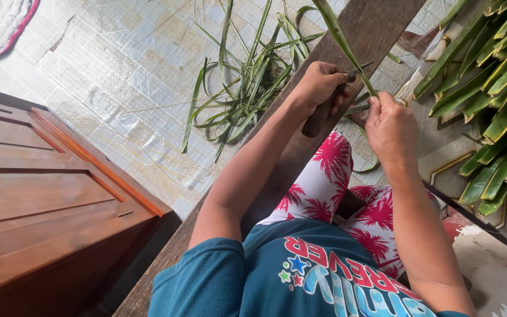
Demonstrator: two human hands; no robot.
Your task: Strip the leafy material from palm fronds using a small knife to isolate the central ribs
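Note:
My left hand point(319, 85) grips a knife with a dark wooden handle point(317, 122); its small blade points right toward a long green leaf point(340, 36). My right hand point(389, 126) pinches the lower end of that leaf, just right of the blade. The leaf rises from between my hands up to the top edge of the view. Both hands hover above my knees in red-and-white patterned trousers point(324, 182) and a long dark wooden plank point(377, 29).
A loose heap of thin green leaf strips point(242, 100) lies on the tiled floor left of the plank. A stack of broad green leaves point(494, 94) sits at the right. A brown wooden cabinet point(42, 199) fills the lower left. A quilted mat point(1, 23) lies top left.

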